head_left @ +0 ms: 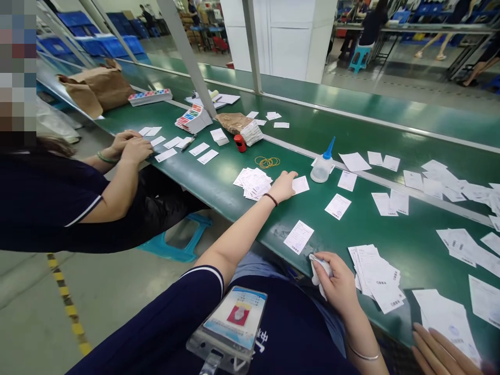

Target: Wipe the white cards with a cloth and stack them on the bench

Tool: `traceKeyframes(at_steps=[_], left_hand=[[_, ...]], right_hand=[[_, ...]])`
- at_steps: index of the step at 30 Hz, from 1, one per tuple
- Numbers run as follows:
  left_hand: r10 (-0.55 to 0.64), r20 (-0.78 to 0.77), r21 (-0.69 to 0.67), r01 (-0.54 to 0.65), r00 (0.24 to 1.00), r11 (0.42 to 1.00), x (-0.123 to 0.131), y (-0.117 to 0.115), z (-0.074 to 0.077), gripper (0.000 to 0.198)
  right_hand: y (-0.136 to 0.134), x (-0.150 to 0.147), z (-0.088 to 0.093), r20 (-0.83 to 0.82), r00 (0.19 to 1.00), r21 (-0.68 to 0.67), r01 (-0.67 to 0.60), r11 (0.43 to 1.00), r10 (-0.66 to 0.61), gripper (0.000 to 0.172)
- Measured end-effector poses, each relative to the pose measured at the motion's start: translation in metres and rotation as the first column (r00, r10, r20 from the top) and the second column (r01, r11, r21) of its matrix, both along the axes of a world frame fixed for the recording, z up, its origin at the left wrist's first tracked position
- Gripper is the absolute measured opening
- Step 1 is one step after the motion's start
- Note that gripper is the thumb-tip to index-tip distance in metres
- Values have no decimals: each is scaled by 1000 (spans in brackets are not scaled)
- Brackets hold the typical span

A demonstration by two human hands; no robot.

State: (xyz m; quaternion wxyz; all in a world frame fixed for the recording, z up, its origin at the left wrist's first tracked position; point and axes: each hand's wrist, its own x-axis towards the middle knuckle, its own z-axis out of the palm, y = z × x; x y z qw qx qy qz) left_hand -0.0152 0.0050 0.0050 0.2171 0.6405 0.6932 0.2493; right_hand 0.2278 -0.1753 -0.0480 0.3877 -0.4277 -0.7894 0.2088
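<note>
The left fingers [289, 179] lie flat and open, holding nothing. The right fingers [332, 265] curl around a tissue [320, 271]. Many slips [377, 276] lie spread on the table [222, 192].

A blue-nozzled squeeze bottle [321, 169] is stood on the green conveyor belt [219, 179]; rubber bands [267, 162] are laid near what is probably a red stamp [240, 143].

Hands [283, 186], white cloth [320, 272], scattered slips [299, 237] (barcoded)
</note>
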Motion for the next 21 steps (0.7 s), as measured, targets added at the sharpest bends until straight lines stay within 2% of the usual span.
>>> traceKeyframes(at_steps=[3,5,7,9,10,12,14,15,17,21], left_hand=[[-11,84,44,7,996,999,-29,-15,11,64],[44,98,35,-47,994,998,-53,-22,15,67],[190,-11,-18,-191,982,981,-70,-28,15,68],[241,-156,32,-238,958,971,-72,-33,12,71],[192,-191,58,-184,963,981,-66,-37,10,72],[-53,-167,57,64,984,996,-46,-45,8,70],[-339,-92,-6,340,936,940,-22,-53,8,66],[-427,-67,-36,425,902,904,-10,-55,9,64],[-481,-70,-65,477,874,876,8,-57,10,60],[-445,-130,-62,441,886,895,28,-54,9,57]], right_hand=[[-1,0,0,1,1000,5,-10,1000,10,13],[-2,0,1,5,1000,1,-15,1000,15,12],[0,-1,2,8,1000,-9,-17,1000,17,12],[1,-2,4,15,1000,-21,-11,1000,12,11],[1,-2,5,19,1000,-26,-9,1000,10,11],[1,-2,6,24,1000,-35,-6,999,6,11],[0,-2,7,23,1000,-50,-4,999,5,12],[-1,-2,7,20,1000,-60,-2,998,3,13],[-2,-1,7,16,1000,-75,6,997,-4,14],[-2,-2,8,4,1000,-67,3,998,-3,13]])
